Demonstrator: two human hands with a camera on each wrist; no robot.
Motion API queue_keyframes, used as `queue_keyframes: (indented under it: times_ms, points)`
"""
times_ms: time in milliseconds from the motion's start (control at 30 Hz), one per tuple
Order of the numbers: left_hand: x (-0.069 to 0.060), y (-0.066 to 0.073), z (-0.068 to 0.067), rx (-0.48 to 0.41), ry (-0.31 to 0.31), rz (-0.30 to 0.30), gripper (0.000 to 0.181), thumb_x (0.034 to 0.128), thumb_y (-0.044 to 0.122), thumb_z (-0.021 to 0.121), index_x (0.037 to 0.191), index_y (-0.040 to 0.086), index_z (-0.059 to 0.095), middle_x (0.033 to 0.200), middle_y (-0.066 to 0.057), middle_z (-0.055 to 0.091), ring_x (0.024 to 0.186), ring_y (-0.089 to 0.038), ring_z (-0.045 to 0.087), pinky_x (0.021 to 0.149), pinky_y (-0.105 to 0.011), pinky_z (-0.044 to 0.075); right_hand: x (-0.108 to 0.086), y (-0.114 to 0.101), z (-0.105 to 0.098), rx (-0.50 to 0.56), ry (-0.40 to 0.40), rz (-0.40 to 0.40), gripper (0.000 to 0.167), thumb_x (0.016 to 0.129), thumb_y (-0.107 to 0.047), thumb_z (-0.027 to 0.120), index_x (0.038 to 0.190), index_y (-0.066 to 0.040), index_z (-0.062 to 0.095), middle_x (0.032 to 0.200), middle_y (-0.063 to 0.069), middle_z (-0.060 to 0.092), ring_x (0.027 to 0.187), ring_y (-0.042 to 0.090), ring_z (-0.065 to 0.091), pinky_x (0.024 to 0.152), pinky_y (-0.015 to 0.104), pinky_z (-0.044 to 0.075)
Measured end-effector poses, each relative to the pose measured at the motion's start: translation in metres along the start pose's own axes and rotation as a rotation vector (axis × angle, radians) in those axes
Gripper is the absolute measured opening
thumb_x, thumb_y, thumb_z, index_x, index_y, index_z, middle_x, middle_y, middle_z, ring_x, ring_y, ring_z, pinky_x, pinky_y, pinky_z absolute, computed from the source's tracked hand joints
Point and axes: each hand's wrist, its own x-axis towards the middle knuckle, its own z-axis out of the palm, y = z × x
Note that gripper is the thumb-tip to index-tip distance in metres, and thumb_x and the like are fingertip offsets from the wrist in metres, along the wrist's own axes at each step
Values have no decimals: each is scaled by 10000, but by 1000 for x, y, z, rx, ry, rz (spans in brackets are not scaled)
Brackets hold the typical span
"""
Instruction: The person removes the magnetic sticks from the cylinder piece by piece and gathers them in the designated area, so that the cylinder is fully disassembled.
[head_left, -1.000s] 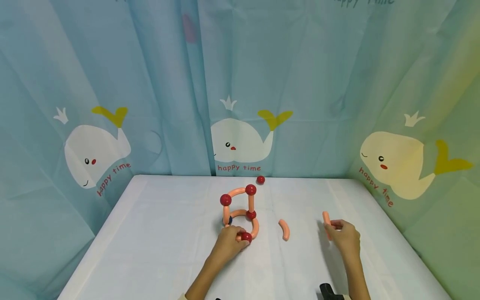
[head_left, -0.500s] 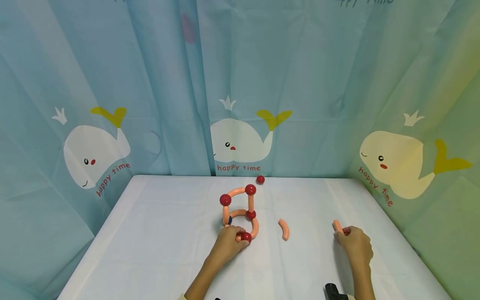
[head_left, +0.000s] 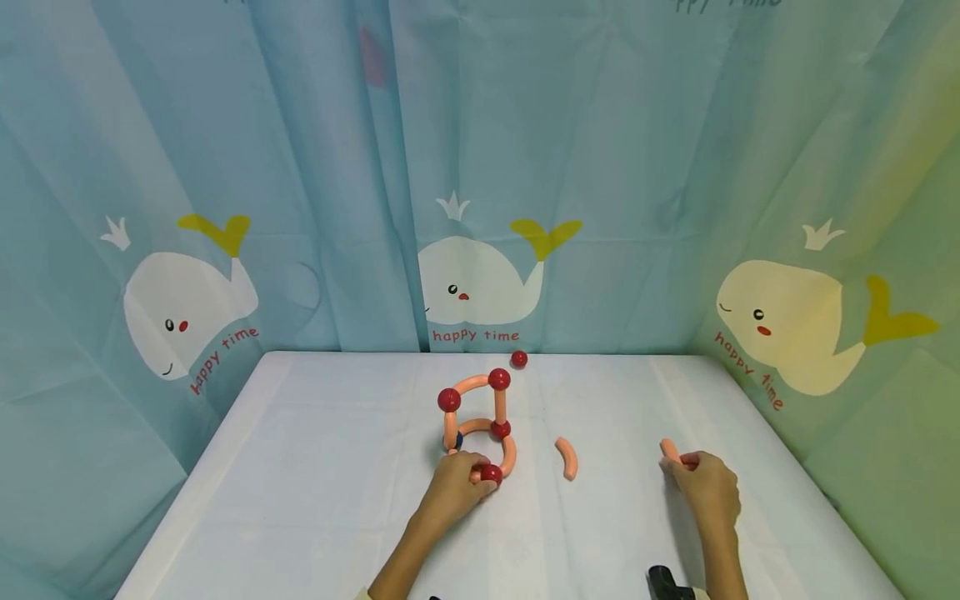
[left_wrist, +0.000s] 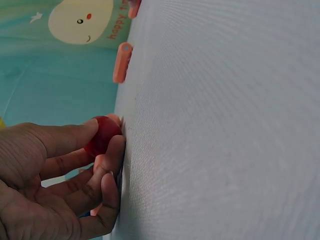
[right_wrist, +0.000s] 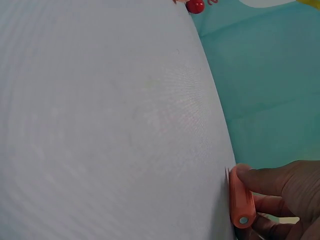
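A frame of orange magnetic rods and red balls stands on the white table, with a dark blue ball (head_left: pixel 458 439) low on its left side. At its near corner my left hand (head_left: pixel 456 486) pinches a red ball (left_wrist: pixel 104 136) between thumb and fingers. Part of the frame's near side is hidden behind that hand. On the right of the table my right hand (head_left: pixel 707 487) pinches an orange magnetic rod (right_wrist: pixel 242 197), a metal disc showing in its end. The rod is close to the tabletop; whether it touches I cannot tell.
Between the hands lies a curved orange rod (head_left: pixel 567 459). A loose red ball (head_left: pixel 519 359) sits at the table's back edge. Blue curtains printed with whales stand behind and beside the table (head_left: pixel 315 533). A black object (head_left: pixel 663 582) is by the right forearm.
My right hand has shifted right and nearer to me with the orange rod, then slightly back left. The left hand keeps its place on the red ball.
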Motion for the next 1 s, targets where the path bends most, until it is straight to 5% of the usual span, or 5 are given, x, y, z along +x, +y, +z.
queue_keyframes:
  times_ms: [600, 767, 1000]
  points:
    - [1, -2, 1, 10, -2, -1, 325, 801, 169, 805, 1078, 22, 716, 986, -65, 709, 868, -131, 593, 776, -322, 518, -4, -9, -7, -28, 15, -18, 453, 880, -350, 680, 1075, 58, 644, 1009, 264, 660, 816, 381, 624, 507, 365, 419]
    - [1, 0, -2, 19, -23, -2, 315, 815, 186, 792, 1077, 29, 716, 955, -44, 690, 842, -119, 567, 750, -296, 502, -13, -34, -13, 3, 92, -146, 431, 907, -339, 682, 1076, 56, 657, 997, 251, 683, 861, 398, 643, 564, 409, 470]
    - [-5, 9, -7, 75, -57, 24, 343, 849, 201, 755, 1118, -2, 693, 925, -51, 659, 809, -121, 543, 697, -270, 479, -40, -86, -5, 120, 148, -460, 255, 890, -170, 716, 1022, 46, 686, 905, 203, 688, 804, 315, 675, 637, 331, 531]
